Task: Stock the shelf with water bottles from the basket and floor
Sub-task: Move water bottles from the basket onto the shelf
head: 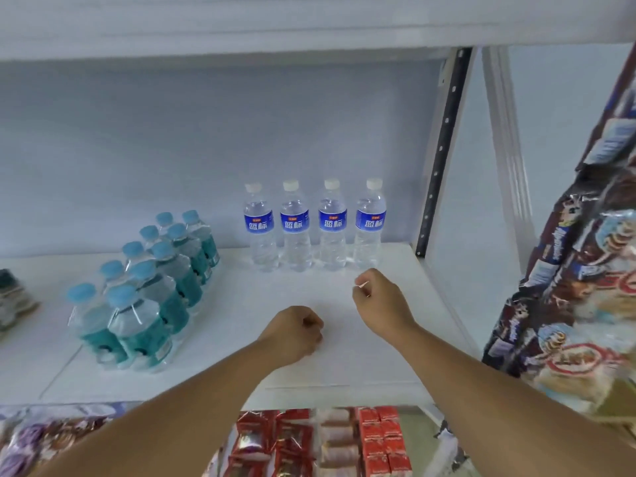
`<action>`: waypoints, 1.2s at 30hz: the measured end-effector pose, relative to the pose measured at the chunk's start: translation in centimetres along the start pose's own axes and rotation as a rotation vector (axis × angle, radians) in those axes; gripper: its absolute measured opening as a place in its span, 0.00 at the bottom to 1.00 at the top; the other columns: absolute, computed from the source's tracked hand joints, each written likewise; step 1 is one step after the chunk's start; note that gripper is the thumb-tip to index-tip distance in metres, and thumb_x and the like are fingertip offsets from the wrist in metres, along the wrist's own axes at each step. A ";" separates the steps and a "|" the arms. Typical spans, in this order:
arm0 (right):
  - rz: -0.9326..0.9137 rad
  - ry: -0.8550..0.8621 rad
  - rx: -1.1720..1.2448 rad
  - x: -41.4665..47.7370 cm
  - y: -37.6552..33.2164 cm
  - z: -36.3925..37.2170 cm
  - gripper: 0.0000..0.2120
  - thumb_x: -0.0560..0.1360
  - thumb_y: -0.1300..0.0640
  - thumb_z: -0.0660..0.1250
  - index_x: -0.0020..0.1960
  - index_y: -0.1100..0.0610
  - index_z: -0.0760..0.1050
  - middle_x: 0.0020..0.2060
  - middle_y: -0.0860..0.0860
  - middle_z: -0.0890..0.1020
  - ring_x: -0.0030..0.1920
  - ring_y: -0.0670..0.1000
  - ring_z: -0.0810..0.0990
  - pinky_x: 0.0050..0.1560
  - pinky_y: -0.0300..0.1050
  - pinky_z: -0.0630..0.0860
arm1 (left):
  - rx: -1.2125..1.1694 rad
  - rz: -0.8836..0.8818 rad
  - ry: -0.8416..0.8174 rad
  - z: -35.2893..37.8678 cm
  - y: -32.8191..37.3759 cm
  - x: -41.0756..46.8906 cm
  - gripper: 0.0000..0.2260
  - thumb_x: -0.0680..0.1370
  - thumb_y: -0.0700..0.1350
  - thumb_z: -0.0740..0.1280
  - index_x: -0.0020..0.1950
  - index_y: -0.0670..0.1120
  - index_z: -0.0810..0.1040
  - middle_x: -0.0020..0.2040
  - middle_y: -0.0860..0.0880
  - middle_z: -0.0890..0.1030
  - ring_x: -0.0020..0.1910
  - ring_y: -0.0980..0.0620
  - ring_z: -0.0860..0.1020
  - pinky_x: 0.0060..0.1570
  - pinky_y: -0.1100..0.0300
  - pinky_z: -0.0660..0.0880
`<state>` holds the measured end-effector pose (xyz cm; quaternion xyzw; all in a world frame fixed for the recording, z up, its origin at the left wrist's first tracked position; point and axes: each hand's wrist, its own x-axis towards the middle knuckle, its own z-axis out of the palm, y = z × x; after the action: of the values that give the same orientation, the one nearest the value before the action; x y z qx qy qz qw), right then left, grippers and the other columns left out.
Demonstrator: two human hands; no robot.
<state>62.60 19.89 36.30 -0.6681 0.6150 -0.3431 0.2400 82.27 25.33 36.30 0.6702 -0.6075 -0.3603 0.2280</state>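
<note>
- My left hand (296, 333) is over the front middle of the shelf (347, 370); its fingers (312, 326) are curled tight into the palm, and they hold nothing; I cannot tell if the knuckles touch the shelf board or only hang above it
- My right hand (380, 299) is further back and to the right; its fingers (362, 283) are also curled in, the thumb against the forefinger; I see no thing between them
- The four water bottles (296, 228) with blue labels and white caps stand upright in one row at the back right of the shelf, side by side; the right hand is just in front of the last one, not touching it
- A wrapped pack of bottles (148, 297) with blue caps stands on the left part of the same shelf, well apart from both hands
- Snack bags (585, 270) hang at the right; red packets (378, 438) lie on the level below
</note>
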 end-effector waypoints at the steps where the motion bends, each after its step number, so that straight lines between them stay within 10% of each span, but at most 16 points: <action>1: -0.019 -0.012 -0.002 -1.2 0.0 0.2 0.02 0.79 0.53 0.65 0.51 0.48 0.73 0.38 0.45 0.81 0.37 0.45 0.79 0.33 0.40 0.69 | 0.010 0.007 0.006 -0.3 -0.7 -0.9 0.09 0.79 0.41 0.62 0.47 0.51 0.81 0.40 0.52 0.86 0.28 0.60 0.80 0.35 0.63 0.79; 15: -0.093 0.003 -0.098 -19.6 -1.2 3.1 0.04 0.79 0.55 0.66 0.45 0.49 0.75 0.34 0.44 0.81 0.34 0.44 0.79 0.36 0.43 0.73 | -0.006 0.066 -0.091 -1.4 -9.8 -14.0 0.08 0.81 0.43 0.65 0.48 0.53 0.81 0.41 0.52 0.87 0.30 0.60 0.82 0.29 0.66 0.74; 24: 0.012 -0.102 -0.223 -27.7 -0.3 4.8 0.06 0.79 0.54 0.66 0.49 0.55 0.79 0.41 0.49 0.83 0.43 0.53 0.82 0.47 0.52 0.80 | 0.193 0.083 -0.205 -1.3 -15.5 -20.2 0.08 0.81 0.44 0.66 0.44 0.54 0.82 0.43 0.52 0.86 0.43 0.48 0.86 0.49 0.50 0.83; 32: 0.084 -0.358 -0.254 -28.9 1.4 10.1 0.05 0.79 0.54 0.67 0.45 0.53 0.79 0.40 0.51 0.85 0.41 0.54 0.82 0.40 0.47 0.76 | 0.213 -0.018 -0.270 0.6 -19.9 -20.3 0.09 0.80 0.43 0.65 0.44 0.49 0.85 0.33 0.64 0.83 0.31 0.61 0.80 0.29 0.68 0.75; 36: 0.105 -0.479 -0.267 -30.0 4.2 12.8 0.08 0.79 0.54 0.64 0.45 0.56 0.79 0.40 0.52 0.84 0.40 0.53 0.82 0.42 0.50 0.79 | 0.184 -0.090 -0.276 3.7 -23.4 -19.0 0.09 0.80 0.43 0.66 0.49 0.39 0.84 0.40 0.53 0.86 0.36 0.55 0.81 0.29 0.68 0.76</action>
<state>69.23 47.63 19.97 -0.7230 0.6143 -0.0784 0.3060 94.65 48.09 20.49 0.6589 -0.6326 -0.4020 0.0637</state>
